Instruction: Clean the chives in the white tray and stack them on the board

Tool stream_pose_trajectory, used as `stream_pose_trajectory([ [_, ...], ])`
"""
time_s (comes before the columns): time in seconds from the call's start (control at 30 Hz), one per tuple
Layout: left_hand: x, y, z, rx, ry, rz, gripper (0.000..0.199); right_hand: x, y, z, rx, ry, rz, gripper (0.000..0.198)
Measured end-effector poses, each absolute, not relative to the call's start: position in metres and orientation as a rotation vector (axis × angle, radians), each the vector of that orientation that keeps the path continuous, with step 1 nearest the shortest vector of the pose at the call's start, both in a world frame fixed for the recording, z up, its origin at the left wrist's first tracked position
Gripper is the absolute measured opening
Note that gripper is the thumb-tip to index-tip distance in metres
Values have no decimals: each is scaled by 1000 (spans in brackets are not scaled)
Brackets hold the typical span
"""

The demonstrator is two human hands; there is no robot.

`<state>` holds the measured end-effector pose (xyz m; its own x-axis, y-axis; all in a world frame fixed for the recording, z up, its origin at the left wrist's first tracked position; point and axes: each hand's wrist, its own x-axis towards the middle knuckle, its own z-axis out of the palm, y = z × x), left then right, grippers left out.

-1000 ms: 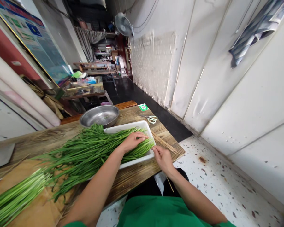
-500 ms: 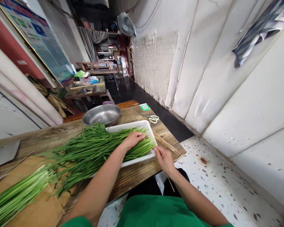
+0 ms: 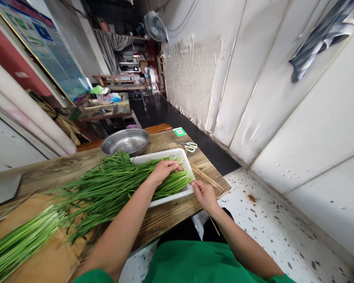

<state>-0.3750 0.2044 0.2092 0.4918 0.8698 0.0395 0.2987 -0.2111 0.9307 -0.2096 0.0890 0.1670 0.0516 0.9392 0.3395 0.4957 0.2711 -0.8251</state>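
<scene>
A large heap of garlic chives (image 3: 112,182) lies in and over the left end of a white tray (image 3: 185,192), pale stem ends pointing right. Over these stem ends is my left hand (image 3: 165,171), its fingers closed in a pinch on some chives. At the tray's right corner, my right hand (image 3: 205,193) is closed round a thin bamboo stick (image 3: 214,226). One end of the stick sticks out below the hand; its tip is close to the stems, partly hidden by the fingers.
A bundle of bamboo sticks (image 3: 208,175) and scissors (image 3: 190,146) lie right of the tray. Behind stands a metal bowl (image 3: 125,142). At left are a cleaver (image 3: 4,191) and more chives (image 3: 26,239) on brown paper (image 3: 61,251). A QR card (image 3: 179,131) lies near the far edge.
The view has shifted very slightly. My left fingers have moved a little among the stem ends; my right hand keeps nearly the same place with the stick.
</scene>
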Motion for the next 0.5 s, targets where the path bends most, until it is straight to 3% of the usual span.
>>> stream_pose_trajectory([
  [0.23, -371, 201, 209, 1752, 1077, 815, 30, -210, 91, 168, -1524, -1707, 423, 32],
  [0.5, -368, 202, 211, 1802, 1138, 836, 24, -190, 113, 210, -1705, -1856, 80, 32],
])
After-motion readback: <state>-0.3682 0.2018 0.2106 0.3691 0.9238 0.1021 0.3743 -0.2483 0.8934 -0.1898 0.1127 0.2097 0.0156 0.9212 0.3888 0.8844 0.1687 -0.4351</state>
